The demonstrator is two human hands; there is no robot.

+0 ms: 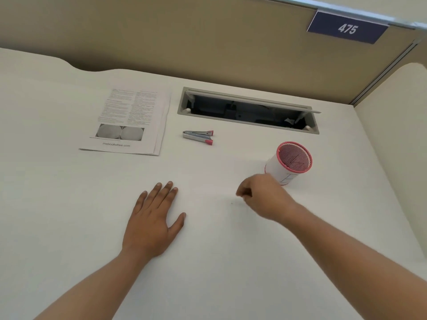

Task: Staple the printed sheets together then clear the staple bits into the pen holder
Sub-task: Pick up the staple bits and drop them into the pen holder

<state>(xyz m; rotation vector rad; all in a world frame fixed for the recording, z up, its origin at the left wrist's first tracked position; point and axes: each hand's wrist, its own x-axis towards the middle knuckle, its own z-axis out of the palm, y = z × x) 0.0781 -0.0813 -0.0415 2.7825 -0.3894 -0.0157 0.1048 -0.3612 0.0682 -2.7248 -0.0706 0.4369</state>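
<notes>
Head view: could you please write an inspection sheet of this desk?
Surface: white desk, one dark speck on it.
Job's things: printed sheets at far left; stapler right of them; pen holder upright at right.
Clutter: nothing seen.
Grips: left hand flat on the desk; right hand with curled fingers, contents too small to tell.
Cables: nothing seen; the open hatch is dark inside.
Surroundings: tan partition, sign reading 475.

A single wide-angle camera worn on the person's head looks forward and down from close above the white desk (69,204), its view running from the near edge up to the tan partition (161,42) behind it.
</notes>
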